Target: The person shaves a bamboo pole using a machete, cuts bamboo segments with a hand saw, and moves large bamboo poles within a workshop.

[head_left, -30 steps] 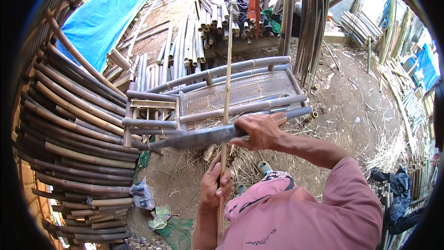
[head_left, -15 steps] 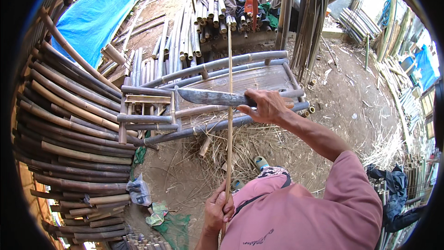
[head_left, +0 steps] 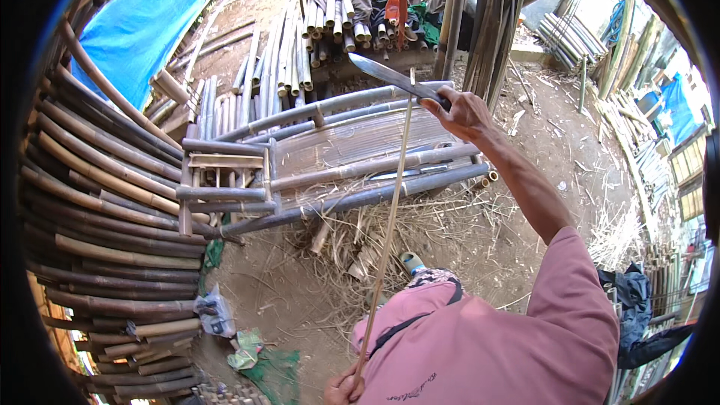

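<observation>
Near the bottom edge, my left hand (head_left: 344,388) is closed round the lower end of a long, thin bamboo strip (head_left: 392,221). The strip slants up and away, across a low bamboo bench (head_left: 330,174). Out at arm's length my right hand (head_left: 463,115) grips a machete (head_left: 384,74) by its handle, which the fingers mostly hide. The machete's blade points up and to the left, crossing the strip close to its far tip. Whether the edge bites into the strip I cannot tell.
Dark bamboo poles (head_left: 112,229) are stacked along the left. Cut bamboo lengths (head_left: 277,52) lie behind the bench, beside a blue tarp (head_left: 146,30). Bamboo shavings (head_left: 352,244) litter the dirt floor. Upright poles (head_left: 495,22) rise at the back, and a plastic bag (head_left: 215,313) lies left.
My right hand has moved outward with the machete, from the strip's middle to near its far tip, the blade now tilted. My left hand and the strip's lower end have dropped toward the bottom edge.
</observation>
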